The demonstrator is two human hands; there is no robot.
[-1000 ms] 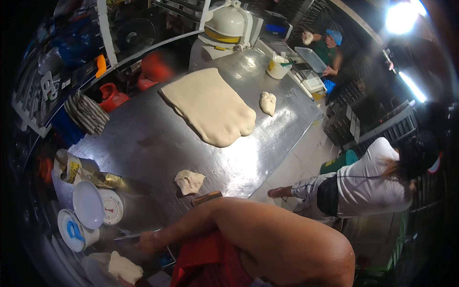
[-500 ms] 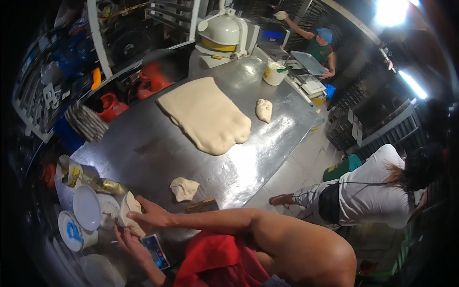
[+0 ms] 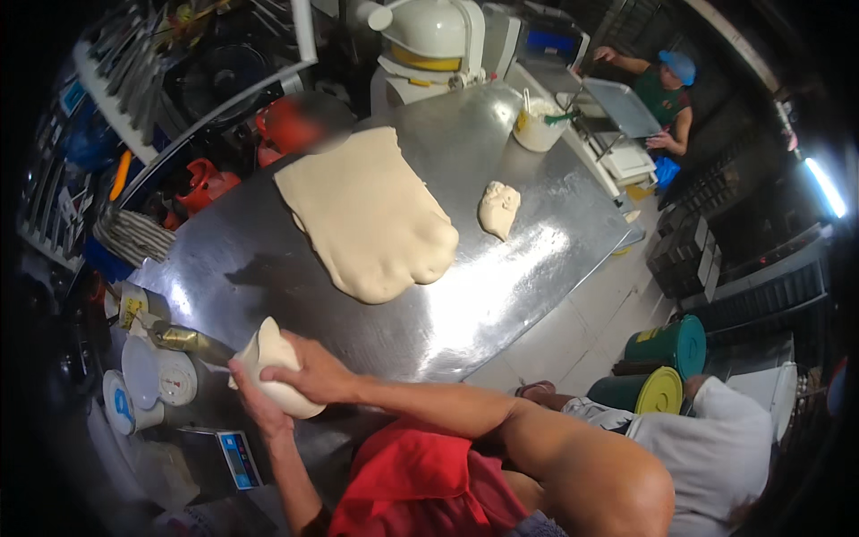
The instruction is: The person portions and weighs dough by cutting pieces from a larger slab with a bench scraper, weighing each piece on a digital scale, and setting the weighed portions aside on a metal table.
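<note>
We see the dough piece (image 3: 266, 351) with its long axis slanting from far left to near right, its pointed tip at the far end and its rounded end toward us. It sits between our hands over the near left part of the counter (image 3: 237, 224): our left hand (image 3: 266, 413) grips its left side, our right hand (image 3: 320, 371) clasps it from the right, fingers across its middle. We find it pale cream, smooth and softly folded.

A white mixer (image 3: 431, 40) stands far back — two green bins (image 3: 669, 347) sit on the floor (image 3: 562, 329) at right
</note>
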